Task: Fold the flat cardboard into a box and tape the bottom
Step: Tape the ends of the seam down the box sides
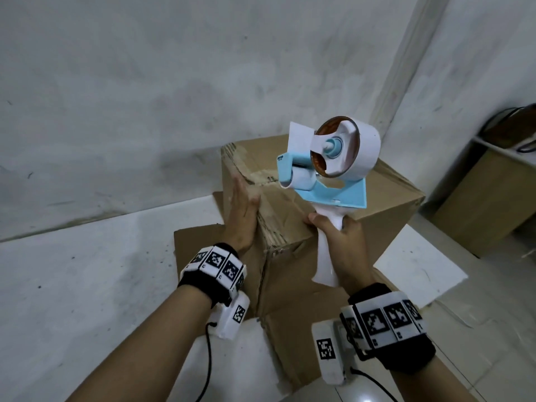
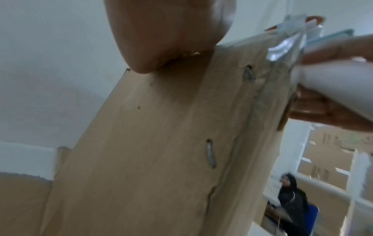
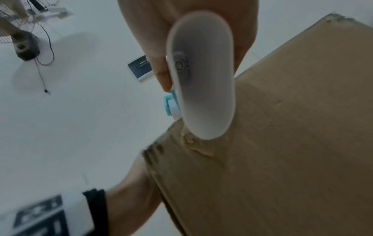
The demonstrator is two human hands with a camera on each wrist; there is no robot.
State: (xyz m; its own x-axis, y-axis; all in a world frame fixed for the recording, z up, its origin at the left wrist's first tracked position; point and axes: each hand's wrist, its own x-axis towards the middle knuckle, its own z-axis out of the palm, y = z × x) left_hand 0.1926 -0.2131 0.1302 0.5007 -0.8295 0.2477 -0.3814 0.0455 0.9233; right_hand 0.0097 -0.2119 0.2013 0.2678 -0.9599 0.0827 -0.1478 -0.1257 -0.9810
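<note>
Hand [image 3: 161,47] around dispenser handle [image 3: 201,89]

"PRESTO" on dark card [image 3: 140,67]

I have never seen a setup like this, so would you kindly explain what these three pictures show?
No machine here: a person wears cameras on the head and on both wrists. The head view looks down at both arms; each wrist view looks along one hand. The left hand presses flat against the side of a cardboard box that stands on flat cardboard on the floor. The right hand grips the white handle of a tape dispenser, raised over the box. The black-and-white patterned wristbands carry the wrist cameras.
</note>
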